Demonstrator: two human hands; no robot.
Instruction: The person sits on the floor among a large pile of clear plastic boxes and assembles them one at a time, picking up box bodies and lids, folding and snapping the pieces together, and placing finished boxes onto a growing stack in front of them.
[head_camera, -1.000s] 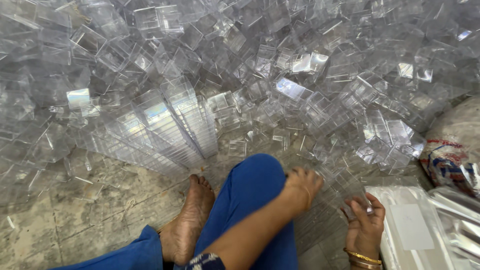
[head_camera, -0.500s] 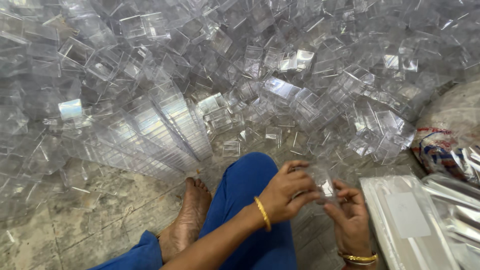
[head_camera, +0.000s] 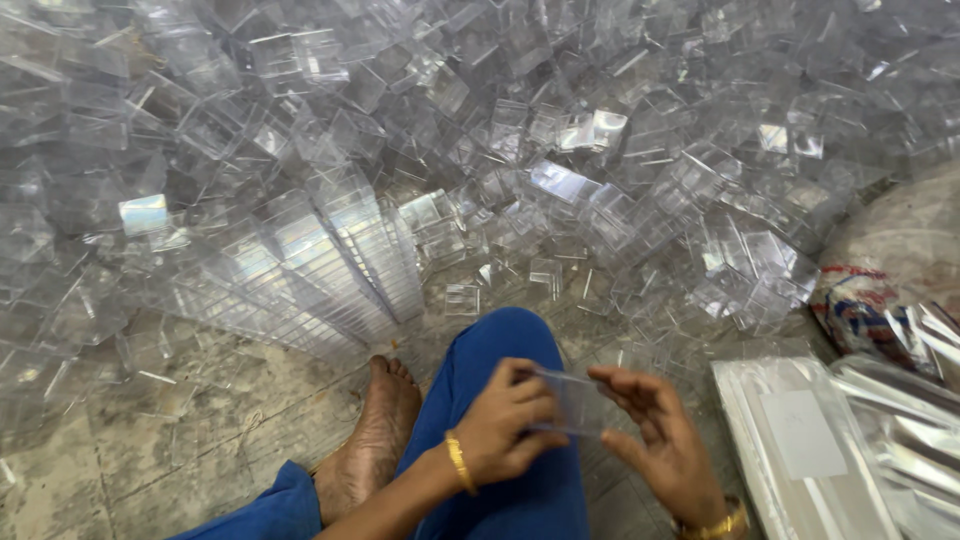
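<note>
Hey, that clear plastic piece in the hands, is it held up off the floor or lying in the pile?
Held up: the clear plastic piece sits between left hand and right hand, above the knee.

A heap of boxes covers the floor ahead of me. Stacked rows lie at its near-left edge, beyond my foot. Flat sheets lie to my right.

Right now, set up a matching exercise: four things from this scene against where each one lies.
Things:
1. clear box
2. bare foot
3. nested row
4. flat packs

Places:
A. lower right, on the floor
B. between both hands
C. left of the blue knee
D. on the floor beyond the foot

Pairs: 1-B, 2-C, 3-D, 4-A
</note>
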